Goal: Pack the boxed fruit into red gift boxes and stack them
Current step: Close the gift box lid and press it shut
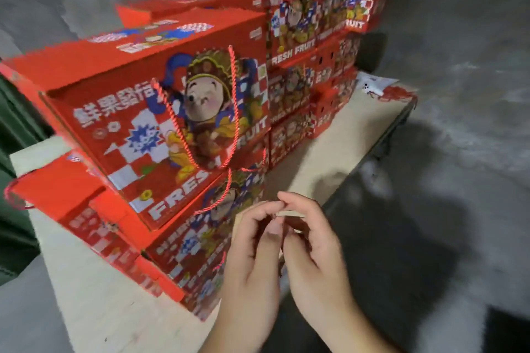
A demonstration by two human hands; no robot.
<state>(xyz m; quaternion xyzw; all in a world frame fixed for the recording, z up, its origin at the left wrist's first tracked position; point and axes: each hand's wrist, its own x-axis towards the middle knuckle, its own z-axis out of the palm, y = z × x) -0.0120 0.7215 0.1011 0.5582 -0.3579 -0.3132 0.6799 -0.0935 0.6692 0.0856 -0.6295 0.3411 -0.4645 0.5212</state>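
Grey concrete floor, low board platform (338, 152) w/ red gift boxes (160, 112) already stacked several high. I judge stacking mostly done. Left hand (252, 241) and right hand (312, 241) pinch a small pale scrap (289, 213) in front of stack; no fruit visible.

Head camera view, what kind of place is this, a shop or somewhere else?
Probably a storeroom or packing area, not a shop: red gift boxes stacked in rows on a plain low platform, bare concrete floor and wall.

Pale wooden platform (344, 149) on grey floor (473, 37)
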